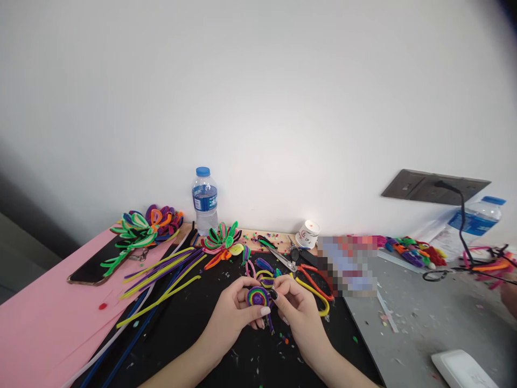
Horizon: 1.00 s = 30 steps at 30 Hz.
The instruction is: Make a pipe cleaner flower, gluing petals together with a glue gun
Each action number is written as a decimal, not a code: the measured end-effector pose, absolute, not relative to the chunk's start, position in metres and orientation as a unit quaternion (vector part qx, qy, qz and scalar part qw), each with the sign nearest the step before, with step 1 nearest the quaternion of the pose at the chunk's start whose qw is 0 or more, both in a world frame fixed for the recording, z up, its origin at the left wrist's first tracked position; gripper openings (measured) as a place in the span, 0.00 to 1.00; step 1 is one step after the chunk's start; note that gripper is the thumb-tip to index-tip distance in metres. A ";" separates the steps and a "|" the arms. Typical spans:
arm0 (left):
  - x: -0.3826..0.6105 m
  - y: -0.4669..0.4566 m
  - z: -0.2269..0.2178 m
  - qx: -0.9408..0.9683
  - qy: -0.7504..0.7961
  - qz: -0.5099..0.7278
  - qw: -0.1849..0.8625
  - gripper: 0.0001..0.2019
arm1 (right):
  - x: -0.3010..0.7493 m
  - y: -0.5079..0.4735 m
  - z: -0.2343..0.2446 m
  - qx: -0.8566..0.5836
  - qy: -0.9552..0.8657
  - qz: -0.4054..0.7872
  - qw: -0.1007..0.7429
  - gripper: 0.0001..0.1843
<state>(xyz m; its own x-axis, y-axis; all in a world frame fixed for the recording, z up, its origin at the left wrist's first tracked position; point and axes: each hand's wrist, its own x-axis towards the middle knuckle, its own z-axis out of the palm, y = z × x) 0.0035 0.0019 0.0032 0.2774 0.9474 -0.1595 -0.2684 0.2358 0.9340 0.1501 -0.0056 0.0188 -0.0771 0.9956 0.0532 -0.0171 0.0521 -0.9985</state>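
Between my two hands is a round coil of pipe cleaner (257, 297), wound in rings of purple, green, yellow and red. My left hand (238, 307) pinches the coil between thumb and fingers. At its right edge, the thumb and fingers of my right hand (293, 302) are pressed together on a purple pipe cleaner end (270, 323) that hangs below. Just beyond the hands lie scissors (311, 277) with red and yellow handles, along with bent pipe cleaner pieces (264, 265). A green, pink and orange pipe cleaner flower (223, 241) sits farther back.
Loose yellow and purple pipe cleaners (161, 272) lie to the left, near a phone (97, 264) under more pipe cleaner flowers (139, 229). A water bottle (205, 202) and a paper cup (307, 234) stand by the wall. Another person's hand (509, 296) shows at the right edge.
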 end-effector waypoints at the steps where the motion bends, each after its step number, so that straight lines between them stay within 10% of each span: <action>1: 0.003 0.002 0.004 0.424 0.401 0.449 0.676 0.17 | 0.150 -0.006 0.019 -0.463 -0.528 0.509 0.498 0.10; 30: 0.004 0.005 -0.001 0.384 0.386 0.484 0.685 0.22 | 0.149 -0.009 0.003 -0.429 -0.644 0.364 0.519 0.06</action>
<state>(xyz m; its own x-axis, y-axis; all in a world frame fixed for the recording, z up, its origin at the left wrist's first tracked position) 0.0044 0.0046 -0.0012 0.2335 0.9594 -0.1580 -0.3660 0.2373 0.8998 0.1490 -0.0092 0.0030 -0.0928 0.9295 0.3570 0.1742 0.3682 -0.9133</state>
